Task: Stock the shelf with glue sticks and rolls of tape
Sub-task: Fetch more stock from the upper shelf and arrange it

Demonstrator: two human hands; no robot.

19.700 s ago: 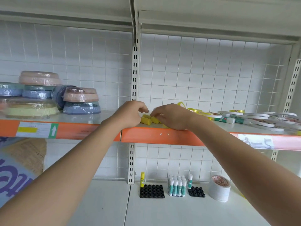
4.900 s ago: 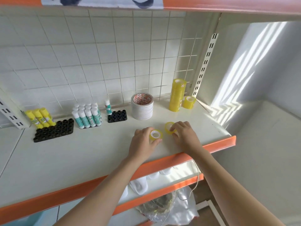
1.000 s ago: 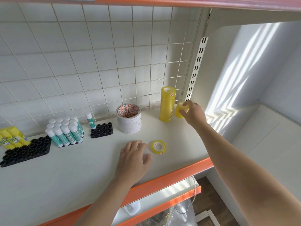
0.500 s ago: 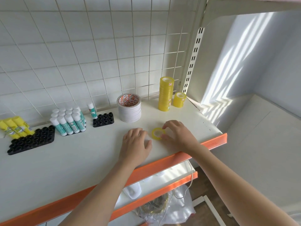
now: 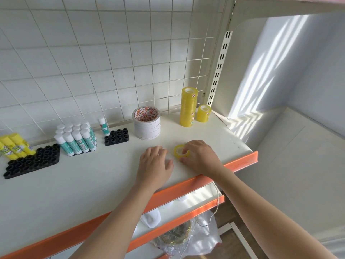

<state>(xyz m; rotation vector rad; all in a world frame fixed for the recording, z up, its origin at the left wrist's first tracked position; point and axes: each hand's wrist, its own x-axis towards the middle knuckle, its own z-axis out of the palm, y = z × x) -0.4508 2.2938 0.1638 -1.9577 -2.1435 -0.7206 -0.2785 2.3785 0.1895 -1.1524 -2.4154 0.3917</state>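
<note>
Shop aisle, stationery section: retail gondola shelving is seen, with orange price-strip edge [image 5: 240, 164], slotted upright [image 5: 218, 70] and wire grid back panel [image 5: 112, 53]. Glue sticks [image 5: 76, 140] and stacked tape rolls [image 5: 188, 107] are displayed in rows as stock.

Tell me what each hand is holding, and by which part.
The right hand pinches the small yellow tape roll by its rim, flat on the shelf. The left hand holds nothing.

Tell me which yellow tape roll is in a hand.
The loose single yellow roll near the shelf's front edge, pinched by the right hand. The tall stack and short stack stand untouched at the back.
</note>
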